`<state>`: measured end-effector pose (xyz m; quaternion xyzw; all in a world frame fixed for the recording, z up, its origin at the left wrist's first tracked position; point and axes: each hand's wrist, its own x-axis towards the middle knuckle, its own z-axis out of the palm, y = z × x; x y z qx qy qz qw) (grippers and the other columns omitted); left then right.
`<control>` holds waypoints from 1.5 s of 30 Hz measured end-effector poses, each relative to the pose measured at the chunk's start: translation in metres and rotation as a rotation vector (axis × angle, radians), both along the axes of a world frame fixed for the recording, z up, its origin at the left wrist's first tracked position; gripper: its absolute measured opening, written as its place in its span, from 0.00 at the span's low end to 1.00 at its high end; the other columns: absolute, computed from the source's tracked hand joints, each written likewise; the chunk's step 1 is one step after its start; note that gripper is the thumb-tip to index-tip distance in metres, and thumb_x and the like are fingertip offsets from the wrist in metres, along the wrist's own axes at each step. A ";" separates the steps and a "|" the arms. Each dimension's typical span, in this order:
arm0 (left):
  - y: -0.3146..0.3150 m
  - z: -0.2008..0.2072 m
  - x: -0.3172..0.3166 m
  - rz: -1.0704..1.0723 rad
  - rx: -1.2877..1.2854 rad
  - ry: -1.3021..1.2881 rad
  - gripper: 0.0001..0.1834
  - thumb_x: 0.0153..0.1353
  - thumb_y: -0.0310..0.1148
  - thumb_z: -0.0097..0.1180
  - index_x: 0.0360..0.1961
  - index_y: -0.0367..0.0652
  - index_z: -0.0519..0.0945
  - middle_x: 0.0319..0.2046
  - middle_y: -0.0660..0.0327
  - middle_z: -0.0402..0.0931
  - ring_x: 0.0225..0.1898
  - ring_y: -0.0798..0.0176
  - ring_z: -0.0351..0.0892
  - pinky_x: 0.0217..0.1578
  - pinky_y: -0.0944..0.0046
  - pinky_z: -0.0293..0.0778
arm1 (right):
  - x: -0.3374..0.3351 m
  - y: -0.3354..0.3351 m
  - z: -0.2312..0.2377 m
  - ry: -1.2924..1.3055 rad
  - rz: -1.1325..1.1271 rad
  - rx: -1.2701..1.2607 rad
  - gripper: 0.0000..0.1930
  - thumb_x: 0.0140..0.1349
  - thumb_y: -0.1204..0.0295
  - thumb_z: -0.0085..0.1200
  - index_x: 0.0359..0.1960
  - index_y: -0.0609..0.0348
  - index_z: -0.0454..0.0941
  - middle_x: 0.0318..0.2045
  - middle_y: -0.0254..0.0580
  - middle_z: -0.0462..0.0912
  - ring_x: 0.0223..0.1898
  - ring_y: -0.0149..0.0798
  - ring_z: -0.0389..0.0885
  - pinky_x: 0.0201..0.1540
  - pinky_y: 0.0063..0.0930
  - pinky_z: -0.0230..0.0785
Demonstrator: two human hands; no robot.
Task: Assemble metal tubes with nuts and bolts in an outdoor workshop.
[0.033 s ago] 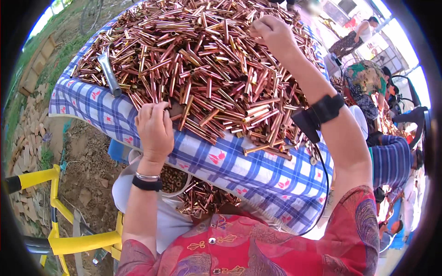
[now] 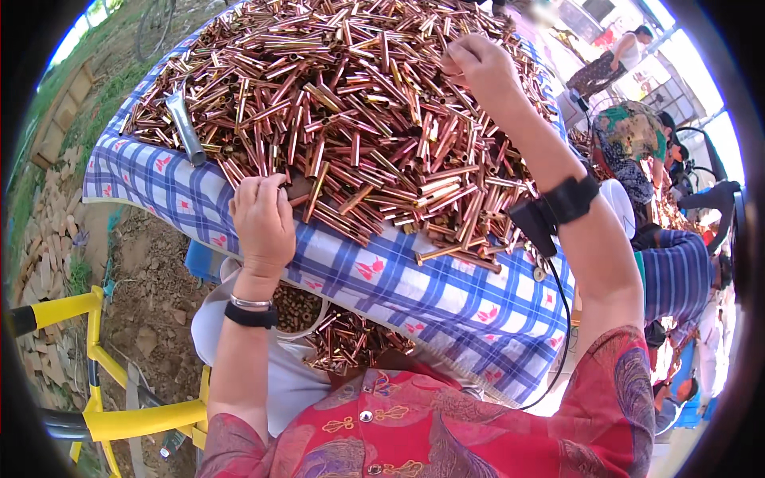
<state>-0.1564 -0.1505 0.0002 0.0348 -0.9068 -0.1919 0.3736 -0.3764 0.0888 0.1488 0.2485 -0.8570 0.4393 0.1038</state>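
Observation:
A wide heap of slim copper-coloured metal tubes point(image 2: 351, 103) covers most of a table with a blue-and-white checked cloth point(image 2: 374, 267). At the heap's near left edge is my left hand point(image 2: 264, 219), its fingers curled and pressed together against the tubes there. Whatever its fingertips grip is hidden. Over the far right part of the heap, my right hand point(image 2: 484, 70) has its fingers bent into a closed pinch. I cannot see what, if anything, is in it. A thicker silvery tube point(image 2: 185, 130) lies at the left edge. One longer pin with a flared end point(image 2: 438, 253) lies at the near edge.
Below the table edge stand a white bucket of small brownish ring-like pieces point(image 2: 295, 311) and another pile of copper tubes point(image 2: 351, 338). A yellow-and-black rail point(image 2: 143, 420) is at lower left. Other people work at right, one in a striped top point(image 2: 677, 275). A cable point(image 2: 567, 319) hangs from my right wristband.
The right hand has shifted slightly right and nearer to me. The left hand stays at the near edge of the heap; the whole view has moved a little.

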 end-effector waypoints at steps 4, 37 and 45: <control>0.004 -0.001 0.003 0.055 -0.105 0.025 0.11 0.57 0.27 0.50 0.42 0.42 0.77 0.37 0.59 0.72 0.44 0.54 0.71 0.45 0.56 0.62 | 0.068 0.070 -0.020 -0.044 -0.142 0.011 0.10 0.62 0.67 0.50 0.33 0.62 0.78 0.22 0.38 0.80 0.23 0.30 0.76 0.29 0.26 0.68; 0.170 0.051 -0.074 -0.206 -0.249 -0.318 0.10 0.59 0.34 0.53 0.39 0.42 0.78 0.38 0.52 0.74 0.43 0.47 0.73 0.47 0.53 0.69 | 0.220 0.136 -0.113 0.104 -0.271 -0.294 0.03 0.64 0.76 0.50 0.34 0.63 0.73 0.22 0.43 0.74 0.23 0.33 0.77 0.29 0.25 0.69; 0.163 0.050 -0.087 -0.239 -0.043 -0.443 0.11 0.55 0.36 0.57 0.34 0.40 0.79 0.36 0.51 0.74 0.41 0.49 0.75 0.46 0.54 0.70 | 0.219 0.140 -0.122 0.082 -0.254 -0.217 0.03 0.60 0.77 0.52 0.34 0.63 0.73 0.26 0.47 0.76 0.28 0.45 0.78 0.33 0.30 0.69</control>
